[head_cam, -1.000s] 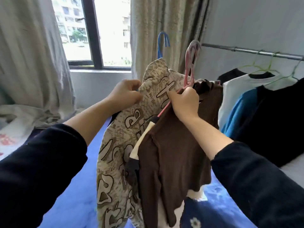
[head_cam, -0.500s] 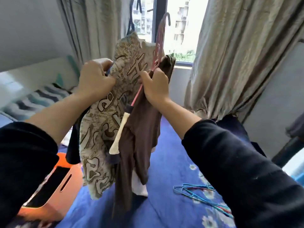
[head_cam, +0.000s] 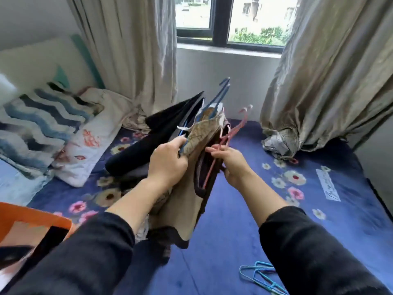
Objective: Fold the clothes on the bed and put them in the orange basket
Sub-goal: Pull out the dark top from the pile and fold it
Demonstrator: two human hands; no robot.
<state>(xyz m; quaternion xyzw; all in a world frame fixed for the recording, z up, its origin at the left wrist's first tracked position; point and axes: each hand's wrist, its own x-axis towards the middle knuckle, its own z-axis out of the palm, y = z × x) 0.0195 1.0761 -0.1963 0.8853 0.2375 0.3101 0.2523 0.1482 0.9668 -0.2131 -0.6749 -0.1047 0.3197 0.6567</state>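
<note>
Clothes hang bunched above the bed. Left grip is curled round the patterned garment; right grip pinches the pink hanger. Orange basket sits lower left.

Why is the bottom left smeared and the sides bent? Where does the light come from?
Head view: orange basket and striped pillow are motion-blurred; left hand on the clothes and right hand on the pink hanger look sharper. Head view: the wide lens bows the curtains. Head view: soft daylight from the window, no harsh shadows.
</note>
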